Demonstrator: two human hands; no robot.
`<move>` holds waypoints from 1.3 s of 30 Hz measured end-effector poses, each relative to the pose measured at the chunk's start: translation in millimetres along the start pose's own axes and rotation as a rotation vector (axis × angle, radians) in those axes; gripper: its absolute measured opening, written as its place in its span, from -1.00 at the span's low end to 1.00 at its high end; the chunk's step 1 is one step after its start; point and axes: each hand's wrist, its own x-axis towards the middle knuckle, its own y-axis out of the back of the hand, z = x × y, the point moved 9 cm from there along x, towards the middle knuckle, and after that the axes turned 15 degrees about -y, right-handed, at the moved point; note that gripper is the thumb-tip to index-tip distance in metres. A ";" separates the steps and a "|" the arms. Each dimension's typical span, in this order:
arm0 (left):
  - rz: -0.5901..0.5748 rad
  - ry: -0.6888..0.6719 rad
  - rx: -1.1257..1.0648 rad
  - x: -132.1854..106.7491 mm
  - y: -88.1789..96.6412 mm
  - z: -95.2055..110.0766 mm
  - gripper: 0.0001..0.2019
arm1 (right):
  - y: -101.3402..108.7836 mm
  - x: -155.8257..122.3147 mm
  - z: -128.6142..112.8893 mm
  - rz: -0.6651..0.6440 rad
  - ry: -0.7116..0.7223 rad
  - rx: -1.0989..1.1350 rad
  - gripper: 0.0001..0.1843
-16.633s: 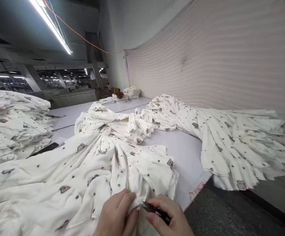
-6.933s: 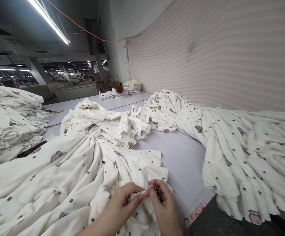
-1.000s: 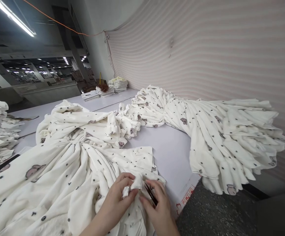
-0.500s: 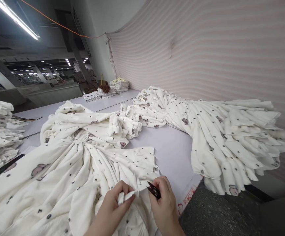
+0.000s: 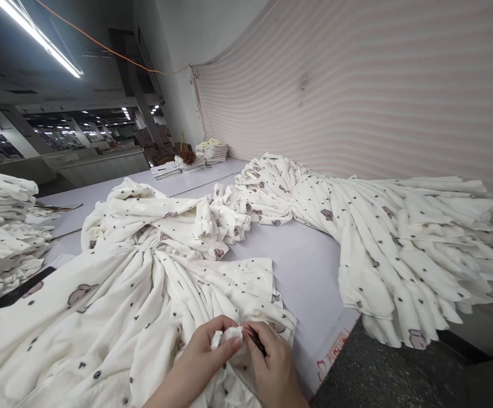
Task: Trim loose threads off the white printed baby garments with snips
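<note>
Low in the middle of the view, my left hand [image 5: 206,354] pinches a gathered edge of white printed fabric [image 5: 231,335] between thumb and fingers. Right beside it, my right hand [image 5: 274,362] is closed around small dark thread snips [image 5: 256,341], their blades pointing up and left toward the pinched edge. The fingertips of both hands nearly meet at that edge. The pinched piece seems to belong to the large white garment [image 5: 114,328] with dark dots and pinkish animal prints, spread beneath my hands and to the left.
Bunched white printed garments [image 5: 382,226] hang over the table's right edge. Another heap [image 5: 4,226] lies at far left. Folded stacks [image 5: 210,153] stand at the back of the pale table [image 5: 297,272]. A striped pink cloth [image 5: 357,90] hangs behind. Dark floor [image 5: 369,374] shows lower right.
My right hand has moved left with the snips, closing the gap to my left hand's pinched edge. The snips' blades now look closer together. The whole view has shifted slightly.
</note>
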 end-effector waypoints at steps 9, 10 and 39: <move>0.071 0.023 0.085 3.8 0.7 1.3 -0.74 | 7.1 4.3 17.2 0.022 -0.226 0.063 -0.84; 0.108 0.047 0.074 2.3 4.2 -2.0 -0.73 | 9.3 3.7 16.4 -0.001 -0.236 0.067 -0.85; 0.051 -0.036 0.141 4.6 -12.4 10.3 -0.75 | 16.3 0.3 32.9 -0.031 -0.319 0.076 -0.79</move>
